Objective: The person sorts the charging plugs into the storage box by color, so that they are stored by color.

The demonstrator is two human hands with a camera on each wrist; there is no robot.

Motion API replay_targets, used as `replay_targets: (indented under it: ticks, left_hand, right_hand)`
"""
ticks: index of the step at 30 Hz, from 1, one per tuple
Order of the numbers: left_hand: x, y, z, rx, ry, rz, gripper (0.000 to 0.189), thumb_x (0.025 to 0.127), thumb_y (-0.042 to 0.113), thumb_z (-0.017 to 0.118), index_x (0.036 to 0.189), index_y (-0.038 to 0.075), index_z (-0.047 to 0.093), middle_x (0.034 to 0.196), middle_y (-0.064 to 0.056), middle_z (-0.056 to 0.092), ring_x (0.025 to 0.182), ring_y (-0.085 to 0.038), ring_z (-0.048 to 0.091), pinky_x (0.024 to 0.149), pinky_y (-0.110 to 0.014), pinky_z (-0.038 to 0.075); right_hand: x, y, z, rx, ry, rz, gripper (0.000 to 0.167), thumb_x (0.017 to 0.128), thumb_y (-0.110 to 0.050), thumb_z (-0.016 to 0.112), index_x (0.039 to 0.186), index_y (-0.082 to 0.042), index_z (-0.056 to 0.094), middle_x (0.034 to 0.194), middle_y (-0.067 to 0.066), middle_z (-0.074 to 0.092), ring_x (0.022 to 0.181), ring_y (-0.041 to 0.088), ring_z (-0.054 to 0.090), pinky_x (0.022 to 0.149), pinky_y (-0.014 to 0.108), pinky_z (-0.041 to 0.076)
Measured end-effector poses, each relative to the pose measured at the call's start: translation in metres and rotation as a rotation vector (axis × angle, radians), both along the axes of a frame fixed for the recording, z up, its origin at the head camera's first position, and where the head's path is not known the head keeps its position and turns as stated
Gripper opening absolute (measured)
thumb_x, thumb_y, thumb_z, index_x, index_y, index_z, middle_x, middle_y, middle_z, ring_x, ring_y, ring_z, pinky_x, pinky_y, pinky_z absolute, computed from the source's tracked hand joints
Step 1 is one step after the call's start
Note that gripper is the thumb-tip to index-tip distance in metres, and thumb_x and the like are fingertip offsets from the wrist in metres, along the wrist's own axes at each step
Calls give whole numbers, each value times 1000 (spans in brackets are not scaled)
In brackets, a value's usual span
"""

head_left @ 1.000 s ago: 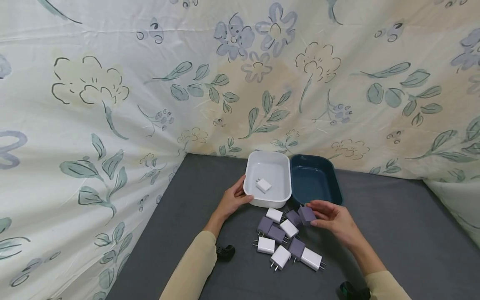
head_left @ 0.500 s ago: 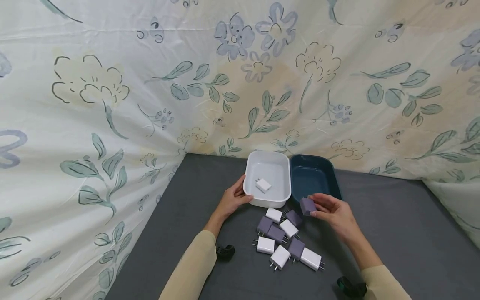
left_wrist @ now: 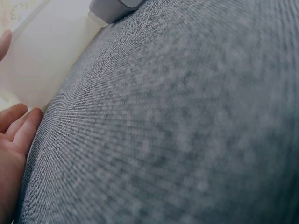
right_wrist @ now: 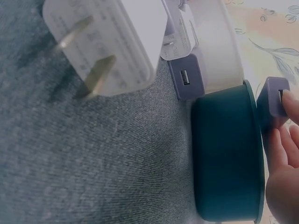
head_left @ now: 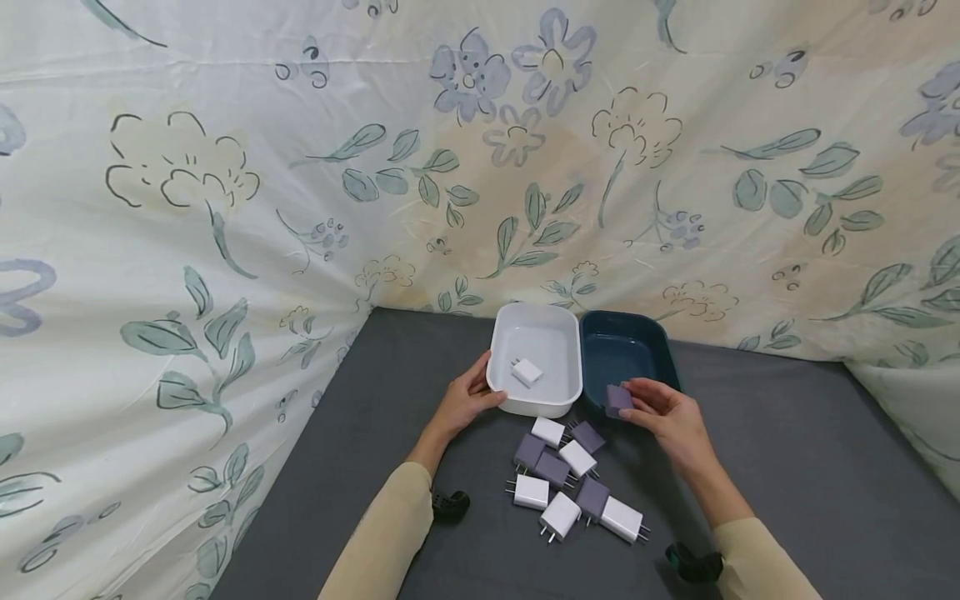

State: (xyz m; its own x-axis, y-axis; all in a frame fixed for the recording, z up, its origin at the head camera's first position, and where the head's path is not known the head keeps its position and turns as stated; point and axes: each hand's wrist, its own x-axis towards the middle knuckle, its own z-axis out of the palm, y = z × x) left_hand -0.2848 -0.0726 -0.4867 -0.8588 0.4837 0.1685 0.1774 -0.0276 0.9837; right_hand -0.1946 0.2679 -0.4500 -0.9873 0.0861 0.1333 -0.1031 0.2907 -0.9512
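Note:
My right hand pinches a purple USB wall charger between thumb and fingertips, close over the near rim of a teal dish. The right wrist view shows this charger's USB port near the thumb, with the dish wall beside it. My left hand holds the near left corner of a white dish, thumb at the front and fingers along the side. One white charger lies inside that dish. Just in front of the dishes is a loose group of white chargers and purple chargers.
Both dishes stand side by side at the back of the grey cloth-covered table, against a hanging floral curtain. Another curtain stretch borders the table's left. A white charger with metal prongs looms near the right wrist camera.
My right hand has carried the purple charger up from the group, away from me, to the teal dish's near rim. The left hand and white dish have stayed put.

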Motion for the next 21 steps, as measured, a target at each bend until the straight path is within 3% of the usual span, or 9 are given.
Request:
replay_targets:
  ticks: [10, 15, 21]
  left_hand:
    - [0, 0, 0, 5, 3, -4, 86, 90, 8, 69, 157, 5, 14, 158, -25, 26, 142, -41, 33, 111, -47, 40]
    - [0, 0, -2, 15, 12, 1, 85, 90, 5, 69, 156, 4, 15, 157, -25, 26, 142, -42, 33, 108, -38, 45]
    - [0, 0, -2, 18, 6, -6, 85, 90, 6, 68, 156, 5, 15, 158, -24, 26, 143, -41, 33, 108, -33, 45]
  right_hand:
    - [-8, -4, 1, 15, -12, -51, 58, 84, -16, 77, 135, 1, 53, 137, 25, 55, 105, -9, 59, 88, 7, 48]
    - [-11, -5, 0, 1, -3, -73, 58, 84, -14, 76, 135, 2, 52, 136, 25, 56, 105, -8, 59, 88, 8, 49]
    - [-13, -6, 0, -73, 12, -101, 59, 84, -9, 76, 134, 6, 51, 130, 16, 61, 106, -3, 63, 88, 10, 50]
